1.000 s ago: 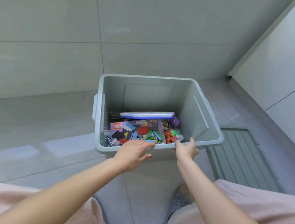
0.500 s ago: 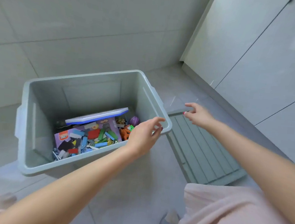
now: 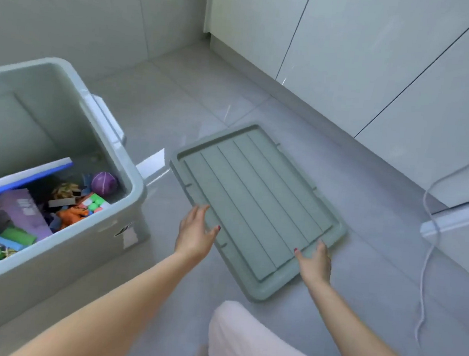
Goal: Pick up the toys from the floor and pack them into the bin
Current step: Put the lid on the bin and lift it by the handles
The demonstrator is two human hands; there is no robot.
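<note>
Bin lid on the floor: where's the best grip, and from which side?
Take the lid by its two long raised rims, one hand per side, from the near end. It lies flat on the tiles, and the left hand and right hand already flank it.

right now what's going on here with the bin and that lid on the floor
A person is reaching with both hands for the flat grey-green ribbed plastic lid lying on the tiled floor. The left hand is at its near left edge and the right hand at its near right corner, fingers spread. The grey plastic bin stands open to the left, holding mixed toys.
</note>
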